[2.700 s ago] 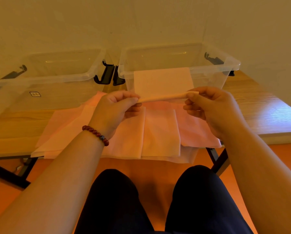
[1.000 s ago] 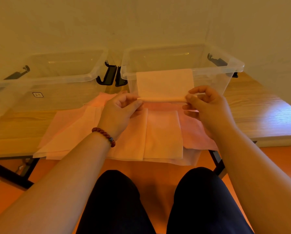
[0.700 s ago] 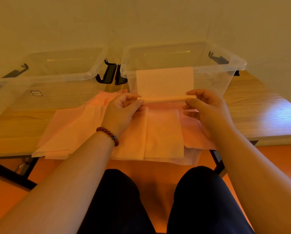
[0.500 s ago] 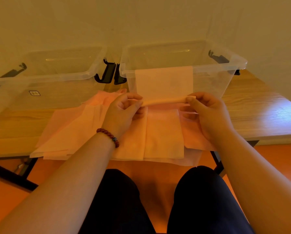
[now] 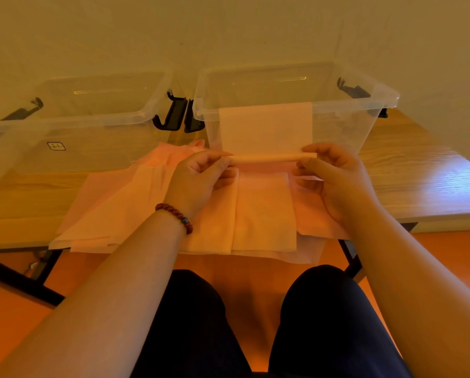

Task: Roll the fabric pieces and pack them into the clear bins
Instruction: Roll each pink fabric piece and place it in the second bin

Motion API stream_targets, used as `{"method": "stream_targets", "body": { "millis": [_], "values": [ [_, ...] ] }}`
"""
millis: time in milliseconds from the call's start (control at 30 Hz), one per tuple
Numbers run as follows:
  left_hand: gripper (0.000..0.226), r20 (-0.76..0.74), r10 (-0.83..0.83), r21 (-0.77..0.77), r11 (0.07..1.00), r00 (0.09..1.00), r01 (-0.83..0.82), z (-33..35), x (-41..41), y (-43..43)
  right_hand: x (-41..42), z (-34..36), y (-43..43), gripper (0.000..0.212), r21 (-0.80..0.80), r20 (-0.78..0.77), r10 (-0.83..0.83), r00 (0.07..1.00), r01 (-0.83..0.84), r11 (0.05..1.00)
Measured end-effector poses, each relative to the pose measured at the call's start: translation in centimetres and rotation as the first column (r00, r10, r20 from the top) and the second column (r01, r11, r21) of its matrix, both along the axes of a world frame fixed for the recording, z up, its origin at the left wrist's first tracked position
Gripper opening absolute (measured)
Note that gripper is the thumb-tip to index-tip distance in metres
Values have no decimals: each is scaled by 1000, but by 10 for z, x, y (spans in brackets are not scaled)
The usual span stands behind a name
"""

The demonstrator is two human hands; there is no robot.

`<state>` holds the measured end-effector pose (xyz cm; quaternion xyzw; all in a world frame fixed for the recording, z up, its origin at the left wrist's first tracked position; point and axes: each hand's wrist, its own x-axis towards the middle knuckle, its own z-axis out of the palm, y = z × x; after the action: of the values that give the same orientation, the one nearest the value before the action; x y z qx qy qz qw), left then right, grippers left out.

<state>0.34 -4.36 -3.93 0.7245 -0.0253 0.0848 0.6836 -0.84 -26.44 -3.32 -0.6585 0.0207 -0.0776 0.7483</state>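
Observation:
A pale pink fabric piece (image 5: pixel 266 129) stands up flat in front of the right clear bin (image 5: pixel 370 124), its lower edge rolled into a thin tube. My left hand (image 5: pixel 201 178) pinches the tube's left end and my right hand (image 5: pixel 329 175) pinches its right end. Both hands hover above a spread pile of pink fabric pieces (image 5: pixel 261 214) on the wooden table (image 5: pixel 419 181). The left clear bin (image 5: pixel 72 126) stands beside the right one; I see nothing inside either bin.
Black latches (image 5: pixel 177 115) hang between the two bins, and another latch (image 5: pixel 351 90) sits on the right bin's far rim. A plain wall rises close behind. The pile overhangs the table's front edge above my knees (image 5: pixel 255 323).
The tube at the fabric's lower edge has been turned between my fingers, and the flat part above it is slightly shorter. My hands stayed in about the same place.

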Motion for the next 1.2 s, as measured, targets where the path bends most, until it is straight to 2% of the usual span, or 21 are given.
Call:
{"method": "stream_targets", "body": {
  "millis": [167, 267, 467, 633, 733, 1000, 1200],
  "values": [
    [10, 2, 18, 0, 1000, 1000, -18, 0, 0, 0, 2, -2, 0, 5, 6, -6, -3, 1000, 3, 1000],
    [13, 0, 13, -52, 999, 1000, -13, 2, 0, -1, 3, -3, 0, 6, 6, -17, -9, 1000, 9, 1000],
    [14, -3, -25, -57, 998, 1000, 25, 1, -1, 0, 3, -2, 0, 10, 19, -1, 6, 1000, -6, 1000],
    [16, 12, -33, -21, 999, 999, 33, 0, -2, 1, 1, -2, -2, 7, 38, 27, 43, 999, -44, 998],
    [15, 18, -13, -14, 1000, 1000, 13, 0, -2, 1, -1, -2, -3, 15, 24, 27, 74, 997, -75, 997],
    [13, 28, 10, -2, 1000, 1000, -10, -1, -1, 1, 0, -3, -2, 5, 29, 29, 37, 999, -37, 999],
    [21, 24, -22, 5, 1000, 999, 22, 1, -3, -1, 1, -3, -2, 12, 30, 35, 54, 998, -55, 998]
  ]
}}
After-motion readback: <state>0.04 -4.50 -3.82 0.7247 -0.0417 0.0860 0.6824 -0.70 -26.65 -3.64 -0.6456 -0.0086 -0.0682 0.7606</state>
